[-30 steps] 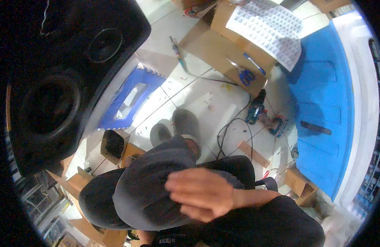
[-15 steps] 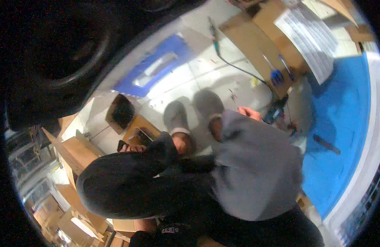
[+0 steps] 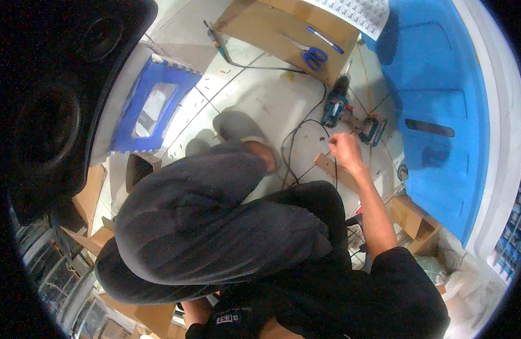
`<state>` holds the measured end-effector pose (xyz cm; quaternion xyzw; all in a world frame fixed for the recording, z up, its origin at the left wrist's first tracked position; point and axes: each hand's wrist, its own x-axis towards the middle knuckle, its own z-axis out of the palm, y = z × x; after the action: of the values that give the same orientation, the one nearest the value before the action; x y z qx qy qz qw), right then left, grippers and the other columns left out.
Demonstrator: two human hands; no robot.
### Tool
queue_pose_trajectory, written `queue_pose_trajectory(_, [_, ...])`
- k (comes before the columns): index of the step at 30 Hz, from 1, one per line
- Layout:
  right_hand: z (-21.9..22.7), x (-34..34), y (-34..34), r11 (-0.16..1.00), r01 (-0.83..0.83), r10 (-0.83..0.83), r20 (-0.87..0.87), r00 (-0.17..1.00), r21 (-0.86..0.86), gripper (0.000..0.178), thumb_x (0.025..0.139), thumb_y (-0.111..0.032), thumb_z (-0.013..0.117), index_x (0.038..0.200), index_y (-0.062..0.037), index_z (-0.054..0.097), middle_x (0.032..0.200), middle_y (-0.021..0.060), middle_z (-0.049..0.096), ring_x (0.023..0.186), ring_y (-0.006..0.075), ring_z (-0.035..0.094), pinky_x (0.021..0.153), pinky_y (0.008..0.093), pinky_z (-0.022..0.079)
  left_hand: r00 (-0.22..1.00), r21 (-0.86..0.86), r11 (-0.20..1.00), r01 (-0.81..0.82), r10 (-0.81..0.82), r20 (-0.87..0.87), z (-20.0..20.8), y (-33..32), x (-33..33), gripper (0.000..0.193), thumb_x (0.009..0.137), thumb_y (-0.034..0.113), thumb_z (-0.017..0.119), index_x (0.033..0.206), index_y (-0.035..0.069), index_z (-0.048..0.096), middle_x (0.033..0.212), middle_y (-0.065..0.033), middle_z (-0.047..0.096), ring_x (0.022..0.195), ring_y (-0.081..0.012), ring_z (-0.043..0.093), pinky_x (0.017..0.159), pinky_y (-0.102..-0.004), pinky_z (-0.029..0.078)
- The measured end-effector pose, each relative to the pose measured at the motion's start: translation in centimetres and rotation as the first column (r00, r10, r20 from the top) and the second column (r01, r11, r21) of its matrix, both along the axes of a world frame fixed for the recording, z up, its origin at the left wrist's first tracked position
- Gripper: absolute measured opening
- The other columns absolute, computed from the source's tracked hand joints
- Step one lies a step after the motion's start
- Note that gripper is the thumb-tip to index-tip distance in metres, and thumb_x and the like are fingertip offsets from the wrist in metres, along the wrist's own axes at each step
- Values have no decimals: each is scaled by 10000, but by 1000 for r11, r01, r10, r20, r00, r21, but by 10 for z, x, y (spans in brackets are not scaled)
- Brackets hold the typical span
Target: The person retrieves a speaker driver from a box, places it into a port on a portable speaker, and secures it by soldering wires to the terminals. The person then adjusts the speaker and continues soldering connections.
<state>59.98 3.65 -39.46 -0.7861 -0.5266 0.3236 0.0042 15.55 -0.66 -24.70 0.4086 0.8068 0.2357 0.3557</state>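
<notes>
My right hand [image 3: 346,150] is over the floor with its fingers curled together in a pinch; what they hold, if anything, is too small to make out. A thin black cable [image 3: 294,133] runs across the tiles and passes close to the fingertips. Just beyond the hand lies a teal and black cordless drill [image 3: 335,107] on its side, its battery end towards the right. Beside my wrist is a flat brown strip [image 3: 326,164] with a small hole. Of my left arm only a bit of forearm [image 3: 196,311] shows at the lower edge; my legs and shirt hide the hand.
A cardboard sheet [image 3: 255,25] bears blue-handled scissors [image 3: 314,57], a pen [image 3: 326,39] and a printed sheet [image 3: 359,12]. A soldering-iron-like tool [image 3: 216,42] lies nearby. Blue plastic panel [image 3: 435,85] on the right, blue frame [image 3: 130,113] and black speaker-like box [image 3: 57,68] on the left.
My view has swung right. My right hand has come out from behind my knee to beside the drill. My left hand, earlier holding a dark object by my leg, is now hidden.
</notes>
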Motion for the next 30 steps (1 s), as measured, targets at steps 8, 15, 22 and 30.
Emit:
queue_pose_trajectory(8, [-9,-51,4,970,-224,239,-186,953,97,259,871,-246,661,988,-32,748,991,242,714,953,412,689,862,477,550,988,31,998,61,-65,137,-4,-16,8,348,1021,251,521,1207,-26,619,1136,-188,671,1067,-315,629,955,-400,475])
queue_pose_trajectory(15, [12,-77,-3,942,-331,335,-124,934,54,256,875,-244,659,986,-31,748,981,240,715,943,410,690,854,474,550,973,58,998,21,-34,230,-26,-8,10,360,1025,259,514,1226,-25,608,1158,-202,663,1090,-333,624,969,-412,470])
queue_pose_trajectory(22, [15,-57,-20,937,-347,349,-72,934,40,253,879,-243,657,983,-31,748,972,238,715,933,409,692,846,471,551,980,17,999,28,-31,195,-4,7,13,373,1029,267,508,1245,-24,597,1179,-216,654,1113,-351,618,982,-424,465])
queue_pose_trajectory(30, [12,-58,-31,914,-406,406,-81,910,8,251,884,-241,655,981,-30,748,962,236,716,921,407,693,837,468,551,963,75,995,68,-85,255,23,39,20,388,1033,276,500,1266,-22,585,1203,-232,645,1139,-372,612,998,-437,459])
